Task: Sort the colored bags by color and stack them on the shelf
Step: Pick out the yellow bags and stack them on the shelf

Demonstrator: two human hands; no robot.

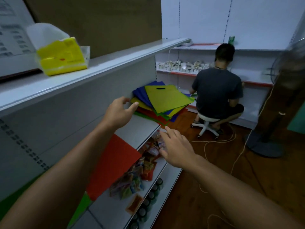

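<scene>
Messy bag pile (162,103): yellow-green on top, blue, red, green beneath.

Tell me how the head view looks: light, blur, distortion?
Head view: dim, bluish light; wide-angle bend curves the shelf edge; the fan at right and yellow tissue pack are smeared; the mixed bag pile reads clearly.

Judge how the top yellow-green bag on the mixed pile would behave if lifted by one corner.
The yellow-green bag looks thin and flat, so probably light and floppy. It lies skewed on the pile, overhanging the shelf edge, so a push would likely slide it off.
</scene>
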